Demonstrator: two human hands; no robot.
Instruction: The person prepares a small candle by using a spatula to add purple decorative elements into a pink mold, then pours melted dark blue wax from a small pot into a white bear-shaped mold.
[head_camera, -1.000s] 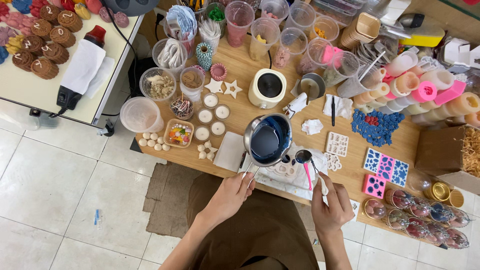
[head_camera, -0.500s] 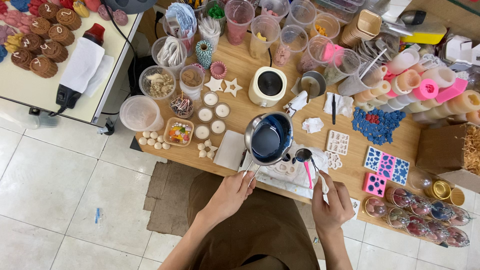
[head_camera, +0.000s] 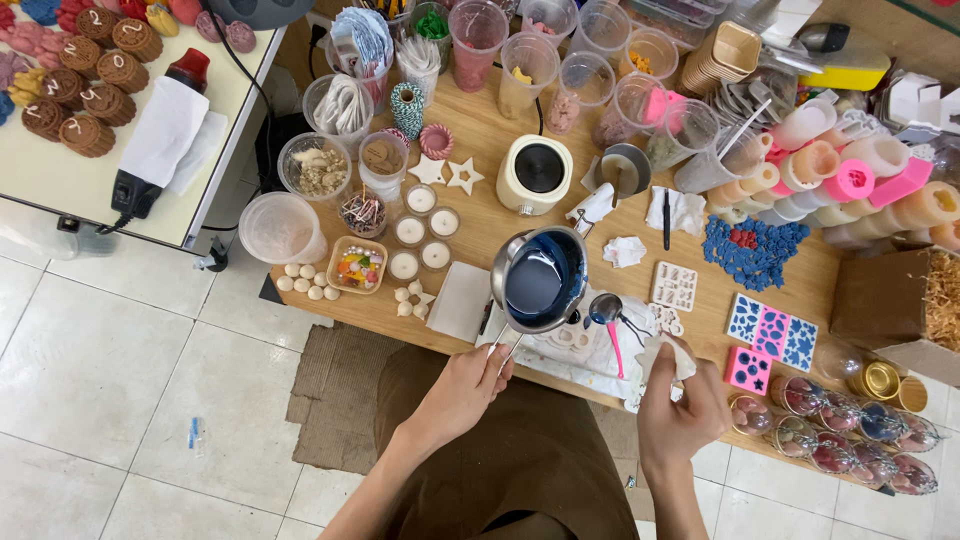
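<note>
A brown cardboard box holding straw-coloured shredded paper stands at the right edge of the frame.

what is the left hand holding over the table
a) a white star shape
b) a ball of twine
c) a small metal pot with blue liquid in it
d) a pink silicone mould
c: the left hand grips the handle of the small metal pot, which holds blue liquid and hangs above the white paper on the wooden table, while the right hand holds a crumpled white tissue.
</note>
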